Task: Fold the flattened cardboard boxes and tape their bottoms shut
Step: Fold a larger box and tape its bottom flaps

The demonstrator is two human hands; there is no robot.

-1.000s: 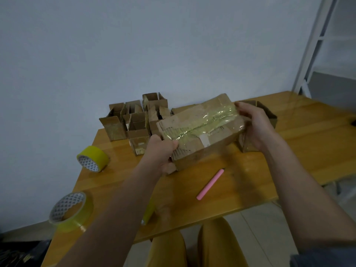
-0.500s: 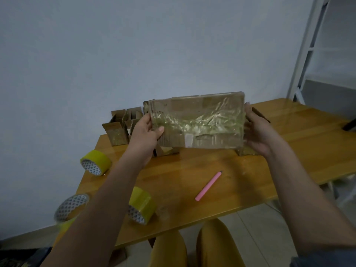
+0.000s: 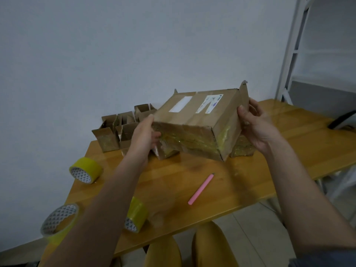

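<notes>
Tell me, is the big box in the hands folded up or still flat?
Folded up: the big box shows three faces, held above the table between the left hand and right hand.

Bare forearms, mustard-yellow trousers

Both forearms are bare from wrist to elbow, and both hands, left [image 3: 143,136] and right [image 3: 258,125], carry no gloves, rings or watch. A dark blue-grey sleeve edge [image 3: 325,261] shows at the right upper arm. The knees [image 3: 192,249] wear mustard-yellow trousers.
</notes>
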